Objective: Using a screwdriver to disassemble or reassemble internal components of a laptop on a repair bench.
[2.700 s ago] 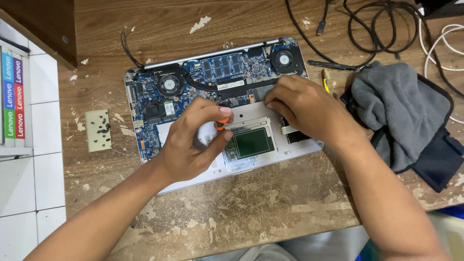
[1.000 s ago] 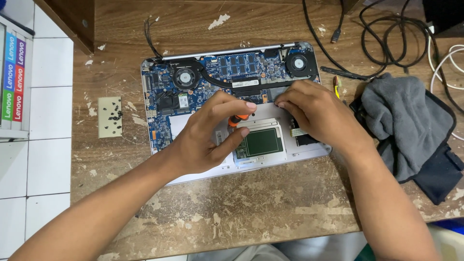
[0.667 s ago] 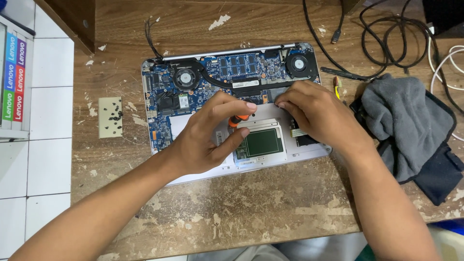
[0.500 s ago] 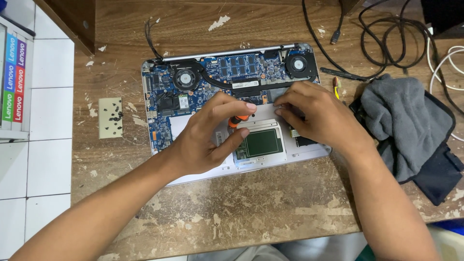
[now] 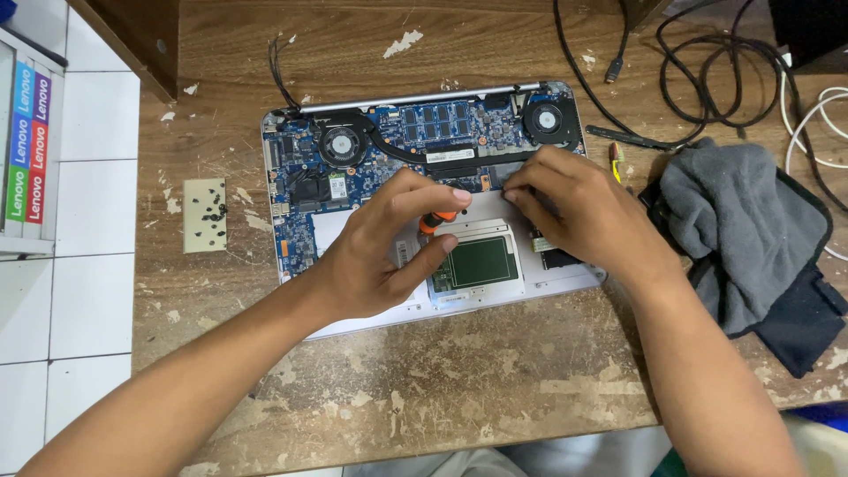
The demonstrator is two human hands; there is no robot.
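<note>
Opened laptop (image 5: 424, 190) lies bottom-up on a worn wooden table (image 5: 459, 389), surface scuffed with pale chipped patches. Silver metal shell, blue circuit board across the upper half, two round black fans, one left (image 5: 340, 144) and one right (image 5: 549, 119), joined by a dark curved heat pipe. Green rectangular touchpad board (image 5: 481, 263) sits in the lower middle of the shell.

Left hand (image 5: 389, 243) clenched around an orange-handled screwdriver (image 5: 437, 221): only a short orange and black piece shows between thumb and fingers, tip hidden, so can't tell what it touches. Handle sits just above the touchpad board, near the centre of the laptop.

Right hand (image 5: 583, 208) rests on the right half of the shell, fingertips pinched together at the lower edge of the circuit board, just right of the screwdriver. Can't tell if anything is between them, too small and covered.

Left of the laptop: pale square pad (image 5: 204, 215) with a cluster of tiny black screws (image 5: 208, 211) on it. Right: crumpled grey cloth (image 5: 738, 230), soft and folded, over a darker piece. Small yellow-handled tool (image 5: 617, 160) between laptop and cloth. Black cables (image 5: 698, 79) looped at top right, white cable (image 5: 817, 115) at the far edge. White tiled surface (image 5: 79, 265) at the left
</note>
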